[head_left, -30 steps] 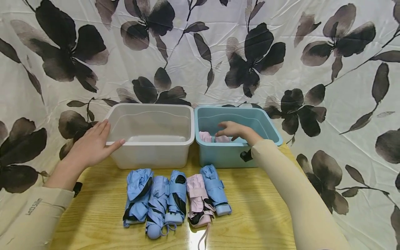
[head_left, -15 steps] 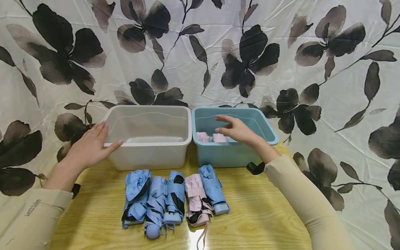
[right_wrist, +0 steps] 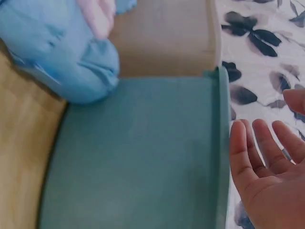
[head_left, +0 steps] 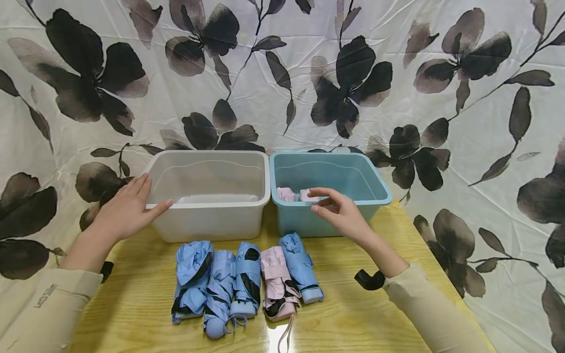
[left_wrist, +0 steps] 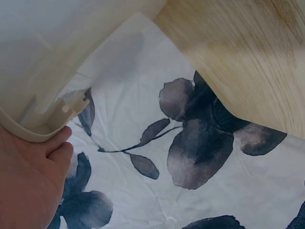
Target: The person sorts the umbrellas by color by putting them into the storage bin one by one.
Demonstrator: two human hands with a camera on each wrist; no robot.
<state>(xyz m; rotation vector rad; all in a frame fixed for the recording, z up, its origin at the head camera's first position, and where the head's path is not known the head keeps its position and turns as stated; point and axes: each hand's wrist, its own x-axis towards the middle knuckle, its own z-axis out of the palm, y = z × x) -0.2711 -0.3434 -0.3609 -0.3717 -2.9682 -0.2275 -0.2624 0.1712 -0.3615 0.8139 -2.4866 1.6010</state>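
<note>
Right hand [head_left: 346,217] drew back, fingers [head_left: 328,193] parted, empty; blue bin [head_left: 297,220] partly hides pink bundles [head_left: 286,194].

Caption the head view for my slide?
Left hand touching white bin, right hand near blue bin, five folded umbrellas in front.

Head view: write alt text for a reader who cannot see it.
A person's left hand rests on the rim of a whitish bin while the right hand, holding nothing, is near the front rim of a blue bin with pink bundles inside. Nearer the camera, four folded blue umbrellas and one pink umbrella lie on a wooden table.
</note>
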